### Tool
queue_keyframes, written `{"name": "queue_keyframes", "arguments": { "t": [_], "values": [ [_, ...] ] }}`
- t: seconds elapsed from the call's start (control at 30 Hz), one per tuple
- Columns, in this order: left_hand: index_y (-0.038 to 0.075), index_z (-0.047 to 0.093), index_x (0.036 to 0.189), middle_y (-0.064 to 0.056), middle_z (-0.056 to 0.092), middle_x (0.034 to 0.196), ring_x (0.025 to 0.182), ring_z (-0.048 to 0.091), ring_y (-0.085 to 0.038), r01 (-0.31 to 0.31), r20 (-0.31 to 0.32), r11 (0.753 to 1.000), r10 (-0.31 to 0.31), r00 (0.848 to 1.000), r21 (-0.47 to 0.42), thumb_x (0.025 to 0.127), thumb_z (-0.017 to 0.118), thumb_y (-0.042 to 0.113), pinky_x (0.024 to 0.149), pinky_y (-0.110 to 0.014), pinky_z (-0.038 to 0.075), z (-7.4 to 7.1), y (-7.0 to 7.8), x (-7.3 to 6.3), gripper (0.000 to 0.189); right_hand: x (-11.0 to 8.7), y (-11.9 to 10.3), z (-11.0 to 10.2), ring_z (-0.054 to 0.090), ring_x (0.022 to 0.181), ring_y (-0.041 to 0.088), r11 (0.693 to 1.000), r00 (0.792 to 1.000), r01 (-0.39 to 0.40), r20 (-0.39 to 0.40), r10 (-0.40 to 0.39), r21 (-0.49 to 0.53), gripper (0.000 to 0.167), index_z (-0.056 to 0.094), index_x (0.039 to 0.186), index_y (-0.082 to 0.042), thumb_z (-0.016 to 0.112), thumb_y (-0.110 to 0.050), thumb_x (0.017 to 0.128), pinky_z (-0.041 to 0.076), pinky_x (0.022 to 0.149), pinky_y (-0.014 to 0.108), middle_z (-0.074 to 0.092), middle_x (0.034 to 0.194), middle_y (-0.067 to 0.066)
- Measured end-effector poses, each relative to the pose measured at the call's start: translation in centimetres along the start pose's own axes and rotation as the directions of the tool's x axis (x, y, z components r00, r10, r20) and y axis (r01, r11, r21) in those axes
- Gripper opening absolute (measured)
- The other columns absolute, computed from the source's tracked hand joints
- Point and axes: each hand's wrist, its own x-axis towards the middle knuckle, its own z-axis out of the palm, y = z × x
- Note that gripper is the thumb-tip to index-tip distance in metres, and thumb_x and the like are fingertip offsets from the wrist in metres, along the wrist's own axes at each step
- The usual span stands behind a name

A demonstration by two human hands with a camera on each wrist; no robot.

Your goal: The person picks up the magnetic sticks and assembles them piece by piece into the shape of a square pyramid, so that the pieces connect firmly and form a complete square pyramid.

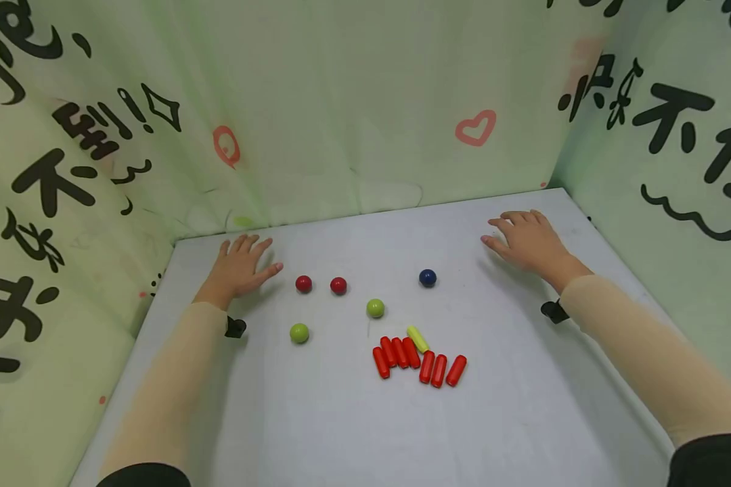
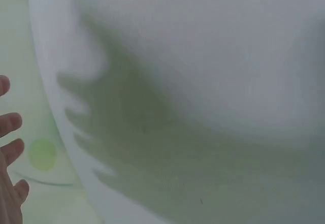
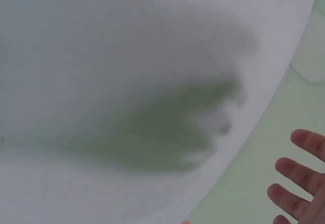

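Note:
My left hand (image 1: 237, 269) hovers over the far left of the white table, fingers spread and holding nothing. Two red balls (image 1: 303, 284) lie just to its right; a green ball (image 1: 299, 333) is nearer to me. Over the far right, my right hand (image 1: 528, 245) is held with fingers apart, also holding nothing. The dark blue ball (image 1: 428, 278) is the closest thing to it. Another green ball (image 1: 375, 308) sits mid-table. In the wrist views, fingertips of the left hand (image 2: 10, 148) and right hand (image 3: 302, 183) show at the edges, above shadows on the table.
Several red cylinders (image 1: 438, 370) lie in an uneven row at the middle of the table (image 1: 317, 426), with one yellow-green cylinder (image 1: 417, 339) among them. Pale green curtains (image 1: 353, 122) with black writing and red drawings hang around the table's back and sides.

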Motion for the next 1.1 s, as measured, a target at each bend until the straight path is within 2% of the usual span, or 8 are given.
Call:
{"name": "queue_keyframes", "arguments": {
  "t": [0.17,0.3,0.47,0.63,0.8,0.9,1.0,1.1],
  "values": [
    [0.012,0.036,0.16,-0.023,0.037,0.16,0.149,0.031,-0.046,-0.071,-0.035,0.996,0.072,0.997,0.047,0.101,0.045,0.065,0.122,-0.07,0.011,0.1,0.9,-1.2,0.08,-1.3,-3.3,0.1,0.051,0.131,0.049,0.998,0.998,0.055,-0.034,-0.056,-0.034,0.05,0.064,0.136,-0.005,0.055,-0.043,0.105,0.035,0.111,0.067,0.06,0.138,0.025],
    [0.011,0.04,0.158,-0.022,0.047,0.151,0.143,0.039,-0.046,-0.131,-0.072,0.989,0.135,0.988,0.065,0.099,0.052,0.064,0.123,-0.068,0.013,0.4,1.8,-2.4,0.079,-2.3,-6.2,0.4,0.067,0.108,0.039,0.993,0.991,0.113,-0.063,-0.116,-0.037,0.038,0.072,0.122,-0.005,0.062,-0.035,0.101,0.05,0.096,0.061,0.072,0.116,0.018],
    [0.01,0.048,0.153,-0.02,0.055,0.142,0.137,0.047,-0.043,-0.194,-0.101,0.98,0.198,0.975,0.043,0.097,0.058,0.062,0.118,-0.065,0.029,0.9,3.2,-4.2,0.078,-3.6,-9.9,0.7,0.068,0.078,0.023,0.988,0.989,0.143,-0.047,-0.141,0.053,0.03,0.073,0.115,-0.005,0.066,-0.03,0.098,0.058,0.076,0.045,0.074,0.093,0.009],
    [0.01,0.053,0.147,-0.018,0.058,0.14,0.132,0.052,-0.041,-0.214,-0.104,0.976,0.208,0.972,-0.043,0.095,0.062,0.061,0.108,-0.063,0.042,1.6,4.9,-5.8,0.074,-4.8,-13.0,1.2,0.06,0.068,0.015,0.979,0.995,0.075,0.044,-0.085,0.19,0.029,0.072,0.115,-0.006,0.067,-0.029,0.098,0.053,0.062,0.033,0.07,0.083,0.004],
    [0.009,0.059,0.139,-0.014,0.063,0.13,0.122,0.058,-0.036,-0.226,-0.069,0.958,0.217,0.974,-0.177,0.095,0.064,0.055,0.105,-0.057,0.047,2.5,6.2,-7.3,0.064,-5.9,-15.1,1.9,0.057,0.066,0.014,0.939,0.983,0.004,0.172,-0.068,0.345,0.029,0.072,0.113,-0.007,0.07,-0.03,0.096,0.047,0.059,0.027,0.07,0.082,0.001],
    [0.008,0.06,0.135,-0.009,0.064,0.121,0.112,0.061,-0.028,-0.221,-0.037,0.935,0.219,0.975,-0.276,0.096,0.065,0.05,0.099,-0.051,0.051,2.8,6.6,-8.3,0.057,-6.6,-16.0,2.2,0.057,0.068,0.014,0.915,0.971,-0.014,0.224,-0.083,0.403,0.027,0.072,0.111,-0.009,0.073,-0.03,0.095,0.046,0.061,0.028,0.07,0.082,-0.001],
    [0.009,0.061,0.133,-0.005,0.063,0.119,0.099,0.06,-0.02,-0.212,-0.019,0.903,0.221,0.975,-0.373,0.095,0.069,0.043,0.088,-0.041,0.053,2.9,6.9,-9.2,0.051,-7.2,-16.7,2.6,0.057,0.069,0.013,0.892,0.963,-0.029,0.252,-0.096,0.45,0.026,0.072,0.11,-0.01,0.076,-0.029,0.093,0.047,0.062,0.028,0.069,0.082,-0.002],
    [0.01,0.062,0.131,-0.004,0.062,0.119,0.089,0.056,-0.014,-0.243,-0.029,0.867,0.256,0.966,-0.435,0.093,0.072,0.031,0.079,-0.032,0.051,3.1,7.2,-9.7,0.045,-7.7,-17.1,2.9,0.058,0.067,0.012,0.875,0.961,-0.046,0.261,-0.093,0.482,0.026,0.072,0.11,-0.01,0.078,-0.026,0.091,0.049,0.061,0.027,0.067,0.081,-0.003]
  ]
}}
